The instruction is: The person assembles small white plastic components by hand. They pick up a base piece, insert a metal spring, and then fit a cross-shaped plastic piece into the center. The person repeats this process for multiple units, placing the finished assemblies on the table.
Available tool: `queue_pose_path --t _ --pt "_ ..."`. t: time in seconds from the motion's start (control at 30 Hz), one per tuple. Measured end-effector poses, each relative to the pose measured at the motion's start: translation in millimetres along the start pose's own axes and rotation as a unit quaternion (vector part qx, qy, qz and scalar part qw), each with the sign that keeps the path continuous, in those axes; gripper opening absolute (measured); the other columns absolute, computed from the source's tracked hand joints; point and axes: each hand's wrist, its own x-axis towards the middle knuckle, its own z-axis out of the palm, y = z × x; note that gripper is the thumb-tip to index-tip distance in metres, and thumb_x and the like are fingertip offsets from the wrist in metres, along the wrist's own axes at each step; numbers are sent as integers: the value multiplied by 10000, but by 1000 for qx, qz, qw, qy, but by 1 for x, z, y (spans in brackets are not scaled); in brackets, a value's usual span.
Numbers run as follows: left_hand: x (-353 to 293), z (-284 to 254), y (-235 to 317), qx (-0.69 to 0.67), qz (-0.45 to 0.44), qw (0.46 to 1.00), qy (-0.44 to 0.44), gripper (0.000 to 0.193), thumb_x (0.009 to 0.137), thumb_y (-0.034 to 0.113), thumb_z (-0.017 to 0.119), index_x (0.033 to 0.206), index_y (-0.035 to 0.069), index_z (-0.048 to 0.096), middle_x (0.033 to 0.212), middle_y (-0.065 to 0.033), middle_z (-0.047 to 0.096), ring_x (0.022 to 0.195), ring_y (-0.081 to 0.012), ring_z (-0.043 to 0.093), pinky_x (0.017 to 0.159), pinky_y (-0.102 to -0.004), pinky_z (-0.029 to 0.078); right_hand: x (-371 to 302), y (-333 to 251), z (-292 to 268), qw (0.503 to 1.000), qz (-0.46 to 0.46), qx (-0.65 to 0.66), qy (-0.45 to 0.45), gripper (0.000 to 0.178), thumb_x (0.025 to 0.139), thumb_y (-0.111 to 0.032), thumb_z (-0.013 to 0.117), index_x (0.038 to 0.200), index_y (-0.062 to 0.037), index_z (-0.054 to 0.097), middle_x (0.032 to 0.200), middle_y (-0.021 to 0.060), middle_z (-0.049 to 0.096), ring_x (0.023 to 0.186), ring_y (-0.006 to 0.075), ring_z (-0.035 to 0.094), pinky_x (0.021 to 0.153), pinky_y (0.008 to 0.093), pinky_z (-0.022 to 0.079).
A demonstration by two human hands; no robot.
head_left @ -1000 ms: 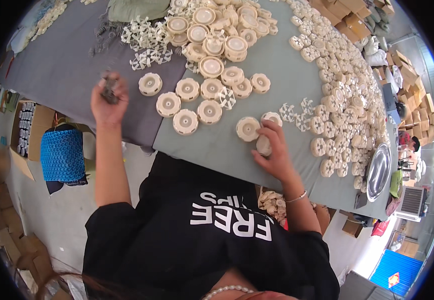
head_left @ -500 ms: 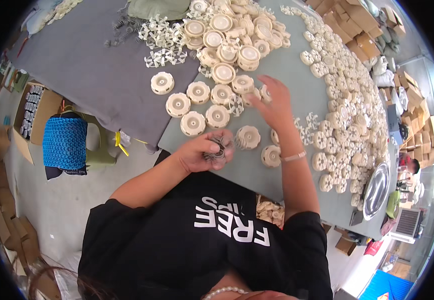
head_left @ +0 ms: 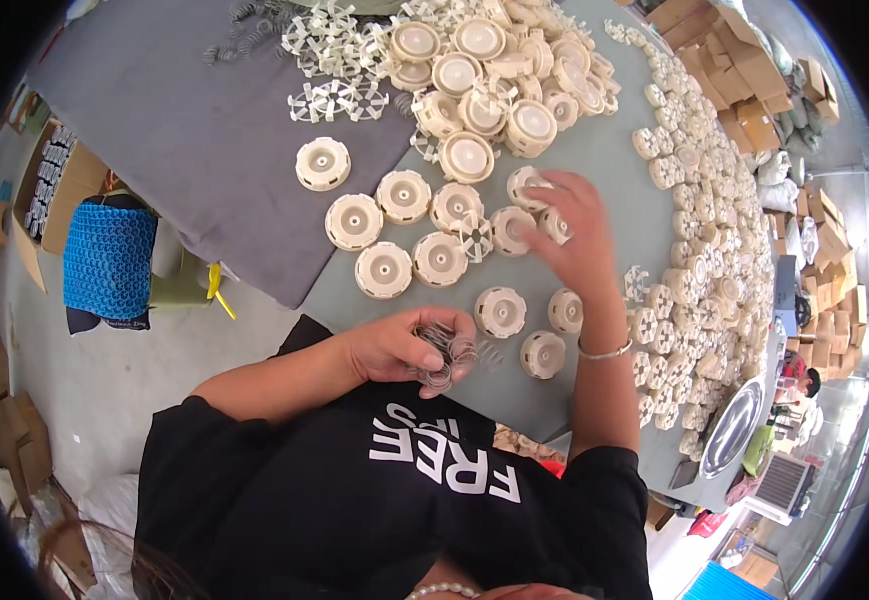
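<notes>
My left hand (head_left: pixel 420 350) is closed around a bunch of thin metal coil springs (head_left: pixel 440 365), some poking out past the fingers. A loose spring (head_left: pixel 492 354) shows faintly beside its fingertips. My right hand (head_left: pixel 577 235), slightly blurred, hovers over cream round plastic housings with thumb and fingers apart. One housing (head_left: pixel 530 187) is by its fingertips, another (head_left: pixel 512 230) by its thumb, and a third (head_left: pixel 555 225) shows in the gap between. Several more face up left of it, such as one housing (head_left: pixel 440 260) with a white spoked ring (head_left: pixel 475 237) against it.
A heap of cream housings (head_left: pixel 480 40) stands at the back, beside white spoked rings (head_left: pixel 335 50) and loose springs (head_left: pixel 265 35). Rows of fitted housings (head_left: pixel 695 270) cover the table's right side, near a shiny metal tray (head_left: pixel 733 428). A blue-covered chair (head_left: pixel 110 262) stands left.
The whole view has shifted slightly. My left hand has turned so more of the springs show. My right hand's thumb and fingers have shifted among the housings beneath it.
</notes>
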Motion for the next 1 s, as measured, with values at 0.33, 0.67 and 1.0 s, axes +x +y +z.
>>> queue_pose_path --t 0.33,0.67,1.0 --pt "1 0 4 6 34 999 29 403 830 206 853 1060 65 553 956 -127 624 790 -224 612 558 -311 575 -40 -46 -25 995 65 69 -19 491 697 -193 887 1164 -137 748 1161 63 690 1195 328 585 1086 485 411" --pt "13 18 -27 -11 -59 995 77 346 883 206 812 1109 78 584 944 -83 629 901 -253 682 696 -398 640 -145 -132 -20 946 115 301 37 525 787 -12 846 1290 -8 694 1240 159 680 1160 276 669 980 395 538" --pt "30 28 -50 -118 -116 981 97 225 1001 221 700 1155 75 625 1069 -112 658 887 -207 697 609 -317 637 -180 -129 -4 813 233 448 290 292 1028 -54 664 1295 52 615 1254 156 624 1085 214 675 942 357 558"
